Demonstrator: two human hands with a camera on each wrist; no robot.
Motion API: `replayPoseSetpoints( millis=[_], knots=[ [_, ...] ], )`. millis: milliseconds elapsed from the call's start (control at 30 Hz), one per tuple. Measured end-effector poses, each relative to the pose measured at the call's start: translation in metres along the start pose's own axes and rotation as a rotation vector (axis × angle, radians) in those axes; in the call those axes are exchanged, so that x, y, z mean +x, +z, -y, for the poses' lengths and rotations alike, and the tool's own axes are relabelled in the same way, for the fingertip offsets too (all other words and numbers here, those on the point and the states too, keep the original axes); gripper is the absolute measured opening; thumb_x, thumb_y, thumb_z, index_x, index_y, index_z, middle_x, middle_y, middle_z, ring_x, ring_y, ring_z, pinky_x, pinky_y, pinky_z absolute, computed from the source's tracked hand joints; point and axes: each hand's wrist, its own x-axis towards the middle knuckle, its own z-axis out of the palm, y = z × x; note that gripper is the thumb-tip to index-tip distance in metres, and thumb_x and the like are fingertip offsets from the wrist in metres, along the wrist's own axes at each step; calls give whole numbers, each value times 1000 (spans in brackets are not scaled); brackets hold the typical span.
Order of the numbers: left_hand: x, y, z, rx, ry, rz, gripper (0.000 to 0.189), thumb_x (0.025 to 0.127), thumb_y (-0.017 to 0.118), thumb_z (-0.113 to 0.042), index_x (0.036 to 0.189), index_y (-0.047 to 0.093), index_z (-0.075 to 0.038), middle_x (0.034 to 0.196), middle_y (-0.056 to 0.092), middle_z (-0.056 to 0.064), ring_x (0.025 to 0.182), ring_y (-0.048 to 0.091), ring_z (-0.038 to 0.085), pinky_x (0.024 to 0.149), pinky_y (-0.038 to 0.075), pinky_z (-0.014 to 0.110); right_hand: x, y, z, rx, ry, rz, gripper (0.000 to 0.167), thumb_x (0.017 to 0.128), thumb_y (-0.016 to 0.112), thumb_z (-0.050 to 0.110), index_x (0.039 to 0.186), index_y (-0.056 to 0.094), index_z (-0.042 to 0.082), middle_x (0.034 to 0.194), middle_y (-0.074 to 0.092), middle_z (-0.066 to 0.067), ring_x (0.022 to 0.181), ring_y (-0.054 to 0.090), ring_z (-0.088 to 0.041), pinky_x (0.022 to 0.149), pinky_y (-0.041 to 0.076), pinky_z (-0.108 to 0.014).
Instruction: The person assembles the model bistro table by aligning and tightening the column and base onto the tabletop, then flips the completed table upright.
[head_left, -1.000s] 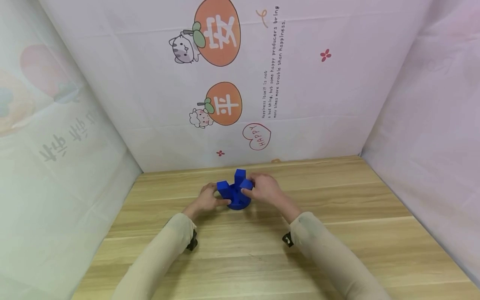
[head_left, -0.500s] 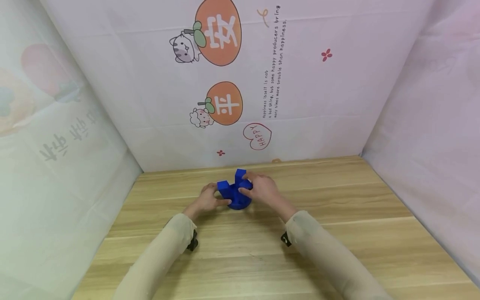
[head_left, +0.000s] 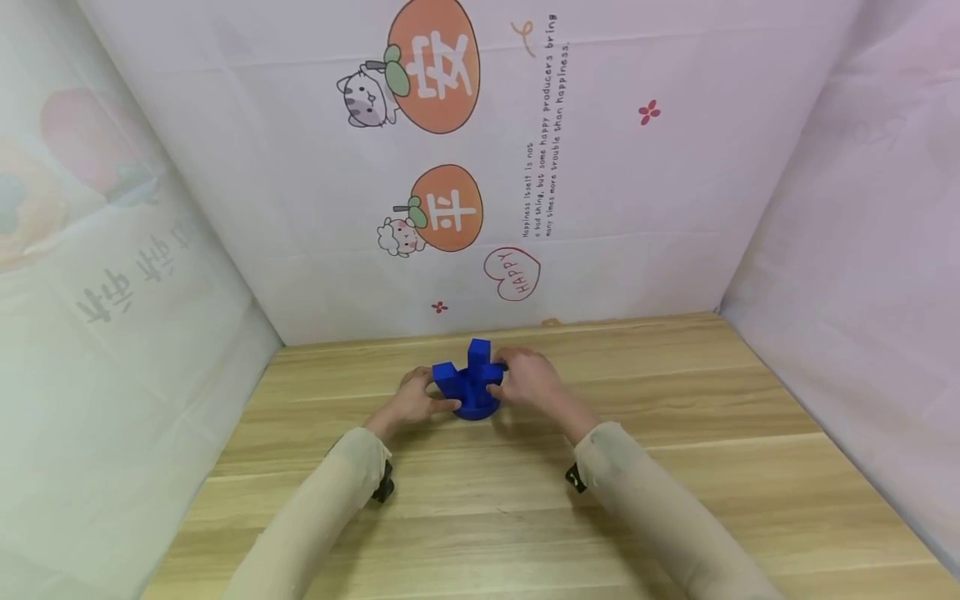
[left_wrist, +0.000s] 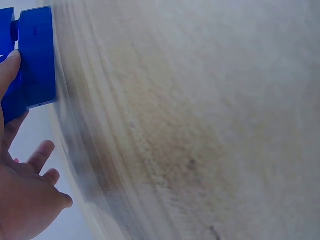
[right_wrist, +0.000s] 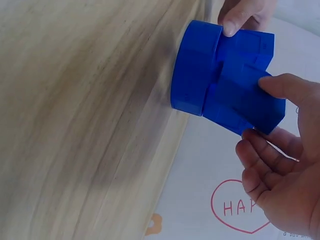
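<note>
A blue round plastic base (head_left: pixel 477 412) stands on the table, with several chunky blue blocks rising from it. At its left side, my left hand (head_left: pixel 411 400) grips the left upright block (head_left: pixel 447 381) low down, thumb close to the base's rim. Other fingers of that hand stick out loosely in the left wrist view. Opposite, my right hand (head_left: pixel 531 379) pinches an angled blue block (right_wrist: pixel 247 95) between thumb and fingers. This block overlaps the base's other blocks in the right wrist view. The tall back block (head_left: pixel 478 354) has no hand on it. How the blocks join the base is partly hidden.
The wood-grain table (head_left: pixel 480 517) meets a white printed cloth (head_left: pixel 600 208) close behind the blue piece. More cloth hangs at left and right. Black wrist cameras (head_left: pixel 383 483) sit under both sleeves.
My right fingers reached toward the back block half a second ago and have since drawn back right. The right block has changed its angle slightly. My left hand keeps its place.
</note>
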Motion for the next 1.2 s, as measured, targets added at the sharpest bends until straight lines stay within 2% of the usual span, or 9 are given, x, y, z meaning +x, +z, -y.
replayPoseSetpoints(
  millis=[100,200,333,433,533,633,867,1033,1200],
  knots=[
    [-1,0,1,6,4,-8,69,84,79,-45,142,56,-16,155,41,16,149,23,40,120,21,62,-1,2,2,27,11,11,43,80,82,42,101,65,8,91,69,-3,81,63,-17,73,54,-33],
    [-3,0,1,0,-9,3,71,84,79,-46,143,55,-16,157,38,17,150,21,41,120,20,63,-4,1,2,30,-45,43,53,80,83,41,117,65,8,99,72,-6,84,66,-18,75,56,-34],
    [-5,1,2,-9,-25,11,72,84,78,-46,145,53,-17,158,36,17,151,19,41,120,19,63,-6,-2,0,15,-174,93,64,81,82,27,138,57,12,119,71,-13,96,70,-21,84,57,-38],
    [-4,1,3,2,-30,4,72,84,78,-47,145,52,-19,158,36,15,152,18,39,121,19,62,-5,-4,-2,-1,-233,93,52,82,82,21,129,63,9,106,73,-10,88,68,-17,79,57,-34],
    [-2,0,4,12,-22,-3,72,84,78,-47,146,52,-19,158,37,15,152,18,38,122,18,60,-2,-2,-1,-29,-229,64,38,84,81,32,109,68,7,86,70,-2,74,62,-11,69,54,-28],
    [-1,-1,3,9,-3,1,71,85,77,-45,146,52,-17,157,38,16,151,20,40,121,19,61,0,1,3,-41,-201,56,41,82,81,42,99,65,9,84,68,1,72,60,-10,68,53,-26],
    [1,-2,3,24,27,-4,68,86,77,-45,143,54,-17,155,42,15,148,25,40,120,22,62,0,-1,11,-24,-239,95,52,83,80,30,128,62,11,120,70,-11,105,69,-23,91,57,-38],
    [3,-4,3,34,52,-15,64,85,77,-46,140,57,-20,152,47,10,147,29,39,120,22,61,4,1,13,-74,-248,79,49,90,74,39,131,61,14,119,70,-11,105,70,-25,91,57,-39],
    [3,-1,6,28,53,2,62,85,78,-46,137,59,-19,149,49,10,143,33,39,117,25,62,5,5,14,-62,-207,90,54,88,74,43,128,64,9,118,71,-12,105,70,-25,91,57,-38]
  ],
)
